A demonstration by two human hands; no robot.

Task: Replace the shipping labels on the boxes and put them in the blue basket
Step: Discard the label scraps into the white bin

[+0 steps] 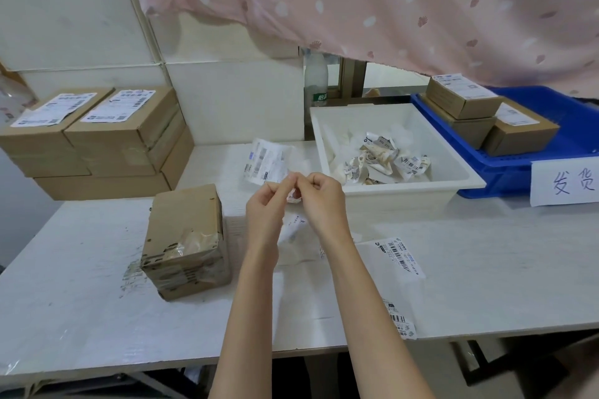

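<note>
Both hands work together above the middle of the desk (pixel 97 269): the left hand (pixel 265 204) and the right hand (pixel 321 197) meet fingertip to fingertip, each with fingers curled, pinching a label (pixel 269 162) that stands up behind the knuckles, while a loose strip of backing paper (pixel 293 227) hangs below the hands; exactly which hand holds which layer cannot be told. The step in hand is judged to be separating a fresh label from its liner. The box (pixel 188 240) awaiting it lies on the desk just left of the left forearm, its top bare and scuffed, with torn tape on the near face. To do this well, peel slowly from one corner and keep the adhesive side away from the fingers and from itself, since a folded label will not lie flat. Carry it to the box by two edges, set one edge down on the bare top, then smooth across to expel creases and keep the barcode flat. Drop the liner into the white bin (pixel 398 191) at the back of the desk, which already holds crumpled old labels. The blue basket (pixel 486 172) sits at the back right corner, touching the bin, with relabelled boxes inside; the finished box goes there. Spare labels (pixel 395 256) lie near the front right edge, and a stack of boxes (pixel 97 139) waits at the back left corner.
</note>
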